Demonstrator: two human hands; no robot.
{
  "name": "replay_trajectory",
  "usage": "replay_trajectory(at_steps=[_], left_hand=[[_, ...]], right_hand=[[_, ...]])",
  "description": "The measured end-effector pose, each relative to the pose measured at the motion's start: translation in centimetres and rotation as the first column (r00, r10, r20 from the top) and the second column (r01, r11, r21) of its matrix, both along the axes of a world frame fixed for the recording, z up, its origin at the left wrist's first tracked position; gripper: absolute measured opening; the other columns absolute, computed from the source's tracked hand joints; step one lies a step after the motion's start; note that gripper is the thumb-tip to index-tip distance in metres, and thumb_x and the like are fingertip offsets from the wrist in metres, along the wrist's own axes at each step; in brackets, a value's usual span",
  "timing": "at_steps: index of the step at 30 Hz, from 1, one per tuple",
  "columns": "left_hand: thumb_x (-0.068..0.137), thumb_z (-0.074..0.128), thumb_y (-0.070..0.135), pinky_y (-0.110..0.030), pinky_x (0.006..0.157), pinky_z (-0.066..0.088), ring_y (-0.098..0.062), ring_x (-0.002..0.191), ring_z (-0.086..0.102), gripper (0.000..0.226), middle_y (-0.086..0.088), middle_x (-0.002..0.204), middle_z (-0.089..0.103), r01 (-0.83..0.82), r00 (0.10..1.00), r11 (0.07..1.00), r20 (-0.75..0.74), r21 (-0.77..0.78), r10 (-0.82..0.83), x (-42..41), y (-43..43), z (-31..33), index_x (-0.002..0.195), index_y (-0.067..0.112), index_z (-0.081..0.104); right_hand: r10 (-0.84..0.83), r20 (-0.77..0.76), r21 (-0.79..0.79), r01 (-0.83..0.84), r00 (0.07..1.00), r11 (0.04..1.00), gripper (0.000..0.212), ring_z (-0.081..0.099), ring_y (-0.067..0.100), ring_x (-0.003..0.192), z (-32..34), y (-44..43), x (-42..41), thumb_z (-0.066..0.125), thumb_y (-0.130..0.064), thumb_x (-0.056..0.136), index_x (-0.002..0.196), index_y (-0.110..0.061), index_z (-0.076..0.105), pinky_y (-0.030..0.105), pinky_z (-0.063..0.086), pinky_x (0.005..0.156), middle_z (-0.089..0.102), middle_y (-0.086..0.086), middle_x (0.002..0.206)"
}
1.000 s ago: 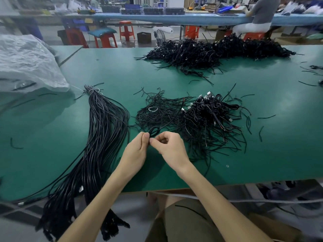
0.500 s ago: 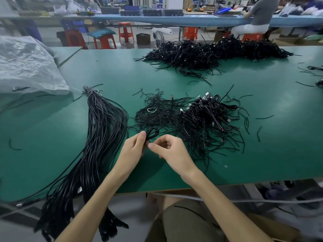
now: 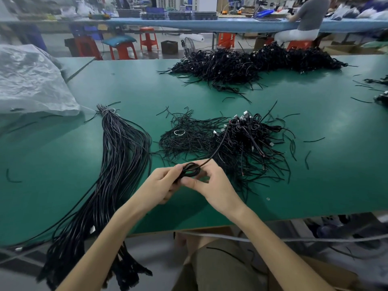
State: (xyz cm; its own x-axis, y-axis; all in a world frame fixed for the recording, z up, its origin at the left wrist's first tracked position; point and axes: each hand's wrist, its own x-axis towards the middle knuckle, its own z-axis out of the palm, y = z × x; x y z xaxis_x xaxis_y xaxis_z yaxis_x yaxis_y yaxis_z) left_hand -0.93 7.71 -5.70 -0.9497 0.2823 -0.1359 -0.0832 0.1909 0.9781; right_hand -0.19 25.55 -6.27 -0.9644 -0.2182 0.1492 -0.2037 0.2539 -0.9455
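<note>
A small coil of black cable (image 3: 191,169) sits between my two hands above the green table (image 3: 315,175). My left hand (image 3: 161,186) pinches the coil from the left. From the right, my right hand (image 3: 212,185) holds it with curled fingers. The cable's free end rises from the coil toward the pile of coiled cables with metal plugs (image 3: 247,139). Left of that pile lies a heap of thin black ties (image 3: 184,137).
A long bundle of straight black cables (image 3: 117,164) lies at the left and hangs over the table's front edge. A big cable heap (image 3: 252,64) is at the back, a plastic bag (image 3: 29,80) at far left. A person sits at the far bench.
The coil has grown larger between my fingers, and the cable's free end now stretches up toward the plug pile. Both hands stayed in the same place.
</note>
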Motion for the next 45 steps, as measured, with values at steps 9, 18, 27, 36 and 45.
replay_trajectory(at_steps=[9,18,27,36,45], left_hand=[[0.108,0.040,0.042,-0.018,0.039,0.019,-0.010,0.044,0.021,0.051,0.007,0.056,0.028,-0.161,0.987,0.983,-0.005,0.088,0.162,1.7,2.6,-0.5,0.061,0.026,0.048],[0.109,0.039,0.033,-0.024,0.037,0.029,-0.011,0.036,0.036,0.039,0.004,0.048,0.051,-0.225,0.958,0.960,-0.216,-0.165,0.188,1.9,3.1,-0.5,0.076,0.018,0.055],[0.107,0.040,0.018,-0.045,0.080,0.062,-0.034,0.085,0.076,0.036,-0.012,0.101,0.077,0.289,0.909,0.950,-0.278,-0.120,-0.312,1.3,-1.8,3.3,0.140,0.019,0.054],[0.105,0.041,0.014,-0.037,0.071,0.053,-0.033,0.063,0.063,0.041,-0.018,0.081,0.068,0.237,0.950,0.955,-0.250,0.180,-0.189,2.5,-0.6,1.8,0.144,0.010,0.054],[0.095,0.057,0.054,-0.016,0.066,0.036,-0.007,0.074,0.050,0.033,0.010,0.080,0.054,-0.158,0.792,0.896,-0.596,-0.416,-0.136,2.2,0.7,3.0,0.116,0.033,0.071]], right_hand=[[-0.120,-0.066,0.040,0.123,0.991,0.992,0.020,0.059,0.004,0.069,0.2,0.2,0.8,0.072,-0.012,0.093,0.078,-0.022,0.063,0.014,0.043,0.068,0.068,-0.013,0.071],[-0.159,-0.104,0.218,0.178,0.982,0.960,0.023,0.054,0.011,0.069,-0.2,0.3,1.6,0.061,-0.023,0.102,0.082,-0.016,0.053,0.033,0.045,0.065,0.058,-0.010,0.074],[0.000,0.003,0.100,-0.001,1.000,0.995,0.024,0.055,0.017,0.049,2.3,0.9,1.8,0.061,-0.015,0.101,0.081,-0.009,0.050,0.040,0.050,0.058,0.063,0.011,0.070],[0.084,0.122,-0.087,-0.073,0.989,0.993,0.018,0.055,0.027,0.056,1.4,0.8,1.3,0.055,-0.008,0.104,0.089,0.002,0.059,0.036,0.047,0.056,0.063,0.025,0.076],[0.040,0.040,-0.264,-0.028,0.998,0.964,0.020,0.052,0.017,0.052,0.7,1.0,1.9,0.055,0.000,0.102,0.083,-0.006,0.060,0.028,0.046,0.053,0.059,0.006,0.068]])
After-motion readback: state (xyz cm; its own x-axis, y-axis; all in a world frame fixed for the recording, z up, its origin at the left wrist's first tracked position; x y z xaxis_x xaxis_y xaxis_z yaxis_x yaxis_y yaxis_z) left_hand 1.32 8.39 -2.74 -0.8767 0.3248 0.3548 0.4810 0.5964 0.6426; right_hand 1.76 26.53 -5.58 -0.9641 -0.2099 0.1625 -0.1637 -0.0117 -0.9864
